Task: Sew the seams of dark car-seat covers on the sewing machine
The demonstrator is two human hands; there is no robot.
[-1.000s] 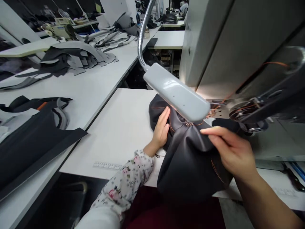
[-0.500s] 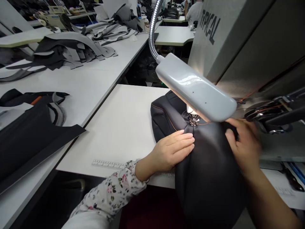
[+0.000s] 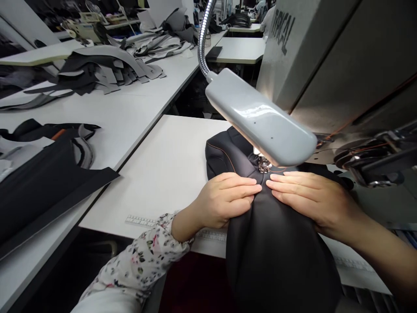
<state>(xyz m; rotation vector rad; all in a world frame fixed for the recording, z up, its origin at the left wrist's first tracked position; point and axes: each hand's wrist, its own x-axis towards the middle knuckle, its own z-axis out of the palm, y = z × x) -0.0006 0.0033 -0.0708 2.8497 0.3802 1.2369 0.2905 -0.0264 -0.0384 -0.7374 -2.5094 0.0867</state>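
A black leather-like cover (image 3: 283, 256) with orange stitching lies under the presser foot (image 3: 264, 165) of a sewing machine (image 3: 312, 65) and drapes over the table's front edge. My left hand (image 3: 228, 195) rests on it left of the seam, fingers stretched out and close together. On the other side of the seam, my right hand (image 3: 312, 198) lies flat on the cover with its fingers extended toward the left fingertips. Both hands are just in front of the foot. Orange thread (image 3: 339, 130) runs along the machine. The needle is hidden behind the lamp (image 3: 260, 117).
The lamp hangs on a flexible metal neck (image 3: 202, 39) above the work. A printed ruler (image 3: 140, 220) runs along the front of the white table (image 3: 153, 174). Dark cut pieces (image 3: 48, 178) and grey strips (image 3: 107, 69) lie on the left table. A person's sleeve (image 3: 269, 21) shows far back.
My right hand has moved left from the cover's right side to lie flat beside the seam. My left hand has shifted slightly left. The view has moved a little.
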